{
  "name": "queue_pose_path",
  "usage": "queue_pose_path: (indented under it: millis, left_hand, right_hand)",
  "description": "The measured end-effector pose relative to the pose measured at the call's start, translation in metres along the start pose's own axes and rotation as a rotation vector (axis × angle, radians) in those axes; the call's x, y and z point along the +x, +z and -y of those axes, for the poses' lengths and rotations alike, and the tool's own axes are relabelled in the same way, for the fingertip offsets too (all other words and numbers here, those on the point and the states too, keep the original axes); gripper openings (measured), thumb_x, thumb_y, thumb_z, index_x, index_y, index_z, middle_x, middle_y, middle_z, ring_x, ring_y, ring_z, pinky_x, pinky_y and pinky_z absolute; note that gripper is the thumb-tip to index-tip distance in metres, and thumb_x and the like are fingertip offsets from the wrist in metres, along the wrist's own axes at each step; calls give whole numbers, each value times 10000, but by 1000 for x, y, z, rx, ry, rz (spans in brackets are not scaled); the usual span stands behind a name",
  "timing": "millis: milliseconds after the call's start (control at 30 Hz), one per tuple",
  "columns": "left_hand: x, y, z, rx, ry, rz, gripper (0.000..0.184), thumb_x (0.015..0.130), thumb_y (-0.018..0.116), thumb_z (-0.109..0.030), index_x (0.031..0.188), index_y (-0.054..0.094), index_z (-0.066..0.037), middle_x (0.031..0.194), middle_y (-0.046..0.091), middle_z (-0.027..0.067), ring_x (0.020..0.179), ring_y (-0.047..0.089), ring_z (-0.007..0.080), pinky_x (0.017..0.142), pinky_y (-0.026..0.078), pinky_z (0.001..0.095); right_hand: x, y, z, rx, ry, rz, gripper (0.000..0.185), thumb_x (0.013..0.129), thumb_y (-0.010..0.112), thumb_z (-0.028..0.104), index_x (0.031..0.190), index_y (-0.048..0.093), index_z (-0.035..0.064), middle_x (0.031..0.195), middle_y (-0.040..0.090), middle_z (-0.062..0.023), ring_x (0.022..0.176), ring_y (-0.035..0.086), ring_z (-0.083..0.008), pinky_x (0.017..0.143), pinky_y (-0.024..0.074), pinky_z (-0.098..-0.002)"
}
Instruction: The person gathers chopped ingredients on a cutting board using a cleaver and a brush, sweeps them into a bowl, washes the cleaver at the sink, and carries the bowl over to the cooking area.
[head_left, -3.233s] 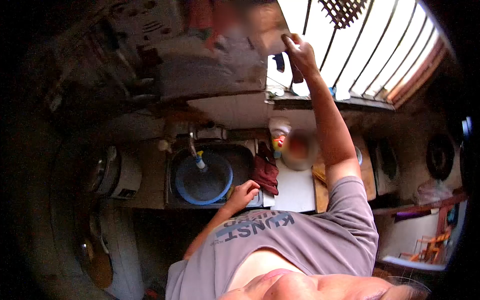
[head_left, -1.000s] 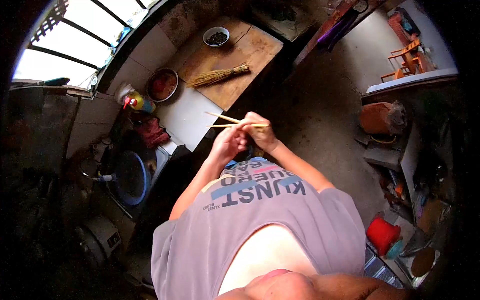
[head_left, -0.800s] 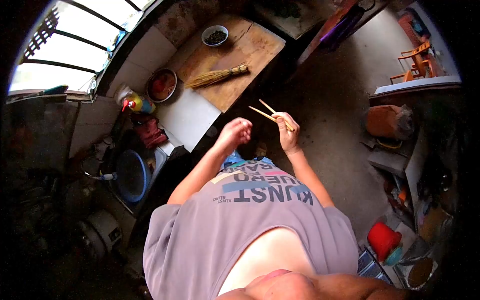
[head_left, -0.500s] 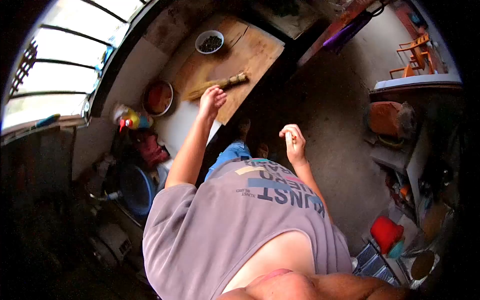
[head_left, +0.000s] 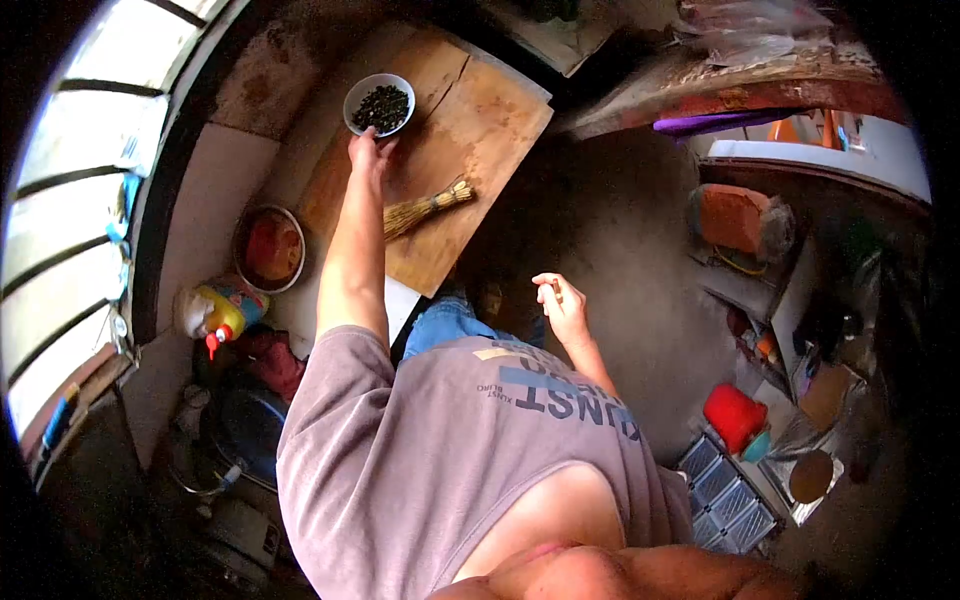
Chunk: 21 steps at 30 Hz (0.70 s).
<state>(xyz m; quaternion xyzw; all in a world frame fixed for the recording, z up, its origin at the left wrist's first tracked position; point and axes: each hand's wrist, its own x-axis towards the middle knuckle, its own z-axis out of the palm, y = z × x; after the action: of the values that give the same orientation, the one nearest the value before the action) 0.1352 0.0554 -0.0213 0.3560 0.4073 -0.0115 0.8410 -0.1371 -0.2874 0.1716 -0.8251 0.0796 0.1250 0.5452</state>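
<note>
My left hand point(head_left: 370, 152) is at the near rim of a white bowl point(head_left: 349, 108), its fingers closed on the edge. Small dark pieces point(head_left: 383, 106) fill much of the bowl, which stands on a wooden board point(head_left: 480, 120). Nearer to me on the same board lies a short straw brush point(head_left: 425, 207), tied into a bundle. Over the floor, to the right of the board, my right hand point(head_left: 565, 308) is half curled. A thin cigarette-like stick point(head_left: 557, 289) shows between its fingers, mostly covered by them.
Left of the board stand a round pan point(head_left: 272, 248) with reddish contents and a yellow bottle with a red top point(head_left: 222, 312). A dark basin point(head_left: 250, 430) is below them. On the right are a red container point(head_left: 735, 417), a panelled crate point(head_left: 725, 495) and a low shelf point(head_left: 740, 225).
My left hand has moved forward from above the straw brush to the bowl's rim and closed on it. My right hand stays low with the small stick. The view has shifted.
</note>
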Motion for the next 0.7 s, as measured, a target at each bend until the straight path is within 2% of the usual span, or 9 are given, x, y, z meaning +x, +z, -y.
queue_pose_path:
  millis: [133,200,267,400,467,533,600,667,700]
  left_hand:
    - [11,3,1,-23,27,-10,454,839,373,85,1286,384,4,1204,490,228,991,584,398,760,574,534]
    - [-21,16,-2,37,111,-18,475,812,375,93,1280,386,8,1199,485,223,972,591,389,774,571,535]
    - [-32,14,9,74,30,78,540,740,397,85,1274,369,12,1204,474,195,990,580,357,842,531,565]
    - [-131,67,35,-73,-108,467,585,725,409,106,1284,349,-55,1126,489,147,920,569,287,900,473,592]
    - [-144,69,72,-15,-232,496,628,747,428,85,1330,324,-122,1266,435,153,1080,529,322,881,483,562]
    - [-191,89,91,99,-324,571,623,759,450,56,1339,329,-133,1229,481,132,1079,540,300,882,492,536]
    - [-215,90,123,103,-449,664,594,780,505,9,1336,351,-131,1253,492,118,1113,532,290,895,492,512]
    - [-248,83,149,144,-657,623,578,789,568,-45,1328,378,-126,1316,463,118,1152,512,303,920,482,498]
    - [-266,80,156,200,-677,725,582,791,637,-117,1321,398,-114,1340,450,113,1164,505,299,939,472,479]
  right_hand:
    - [2,-3,-2,42,109,-21,140,921,507,83,1001,613,39,702,561,-3,586,504,-64,535,424,-222]
    - [1,-4,-9,57,114,-55,135,922,515,90,992,619,42,693,554,4,578,491,-53,527,417,-213]
    - [-3,-9,-13,79,142,-93,132,921,520,94,991,622,47,688,553,6,572,485,-50,522,413,-210]
    - [-13,-17,-32,190,204,-192,122,916,536,104,985,626,59,680,554,13,558,471,-44,513,407,-205]
    - [-18,-28,-29,146,166,-226,119,907,543,102,983,629,68,688,571,9,577,499,-59,543,432,-216]
    - [-23,-32,-36,149,51,-331,116,906,553,122,975,628,66,708,587,2,612,532,-71,577,457,-234]
    - [-35,-36,-51,201,113,-361,119,917,553,160,944,623,67,732,599,5,644,554,-81,599,471,-246]
    - [-54,-44,-66,369,94,-372,157,932,545,212,951,605,68,750,599,16,652,550,-87,608,475,-252]
    - [-63,-45,-75,390,121,-393,178,939,535,231,968,596,66,752,599,19,643,545,-87,603,471,-254]
